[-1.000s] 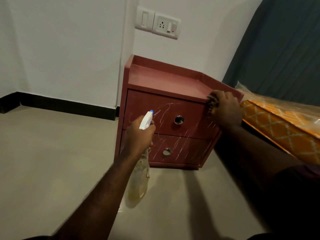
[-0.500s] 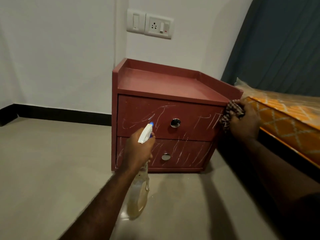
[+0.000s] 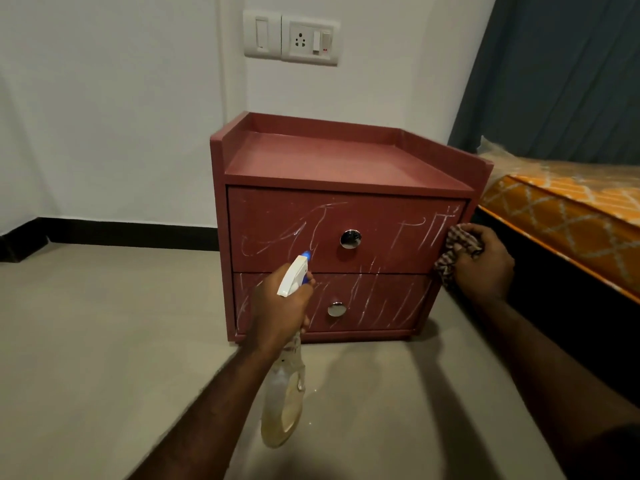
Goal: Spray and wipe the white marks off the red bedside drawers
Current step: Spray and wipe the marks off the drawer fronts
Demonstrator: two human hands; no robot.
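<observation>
The red bedside drawers (image 3: 332, 168) stand on the floor against the white wall. White scribble marks (image 3: 304, 230) cover both drawer fronts, each with a round chrome knob (image 3: 350, 239). My left hand (image 3: 277, 313) grips the neck of a clear spray bottle (image 3: 282, 400) holding yellowish liquid, its white and blue nozzle aimed at the drawer fronts from a short distance. My right hand (image 3: 483, 268) holds a bunched checked cloth (image 3: 452, 258) at the right edge of the cabinet, level with the gap between the two drawers.
A bed with an orange patterned mattress (image 3: 561, 216) under plastic wrap stands right beside the cabinet. A dark curtain (image 3: 561, 74) hangs behind it. A switch and socket plate (image 3: 292, 38) is on the wall above. The grey floor (image 3: 104, 341) spreads left and in front.
My right hand with the cloth came off the cabinet's top right corner and dropped down beside its right edge. The left hand with the bottle stayed in front of the drawers.
</observation>
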